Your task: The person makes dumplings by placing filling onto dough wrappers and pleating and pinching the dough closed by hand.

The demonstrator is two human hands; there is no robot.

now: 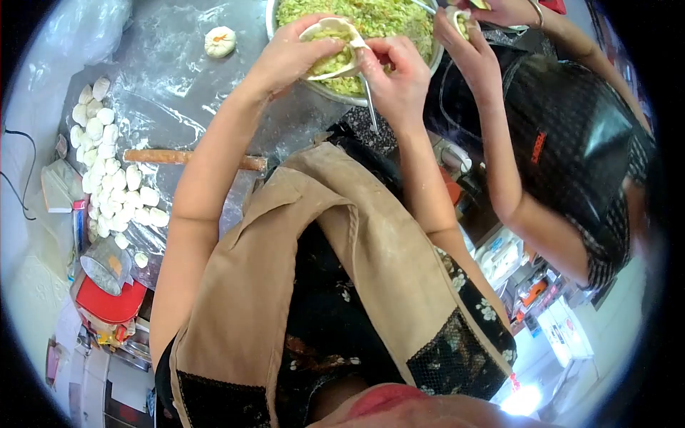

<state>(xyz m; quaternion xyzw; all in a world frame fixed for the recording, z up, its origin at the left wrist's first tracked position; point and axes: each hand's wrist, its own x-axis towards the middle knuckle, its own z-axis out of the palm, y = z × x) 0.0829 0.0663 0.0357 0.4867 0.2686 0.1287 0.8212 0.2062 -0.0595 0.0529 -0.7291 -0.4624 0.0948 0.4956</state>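
My left hand (289,60) cups a round dough wrapper (308,34) with its thumb resting on the chopped green filling (330,58) inside. At the wrapper's right edge, the fingers of my right hand (401,85) pinch the dough. A thin metal utensil (371,110) sticks out below my right hand; its other end is hidden. Both hands are over the near rim of a large metal bowl (271,21) full of chopped green filling with orange bits. One pleated, closed bun (220,42) sits on the floured table (164,64) left of my hands.
Many small dough pieces (107,185) lie in a cluster at the left. A wooden rolling pin (160,156) rests near the table's front edge, a metal can (107,265) at the corner. On the right, a co-worker's hand (467,53) holds another filled wrapper beside the bowl.
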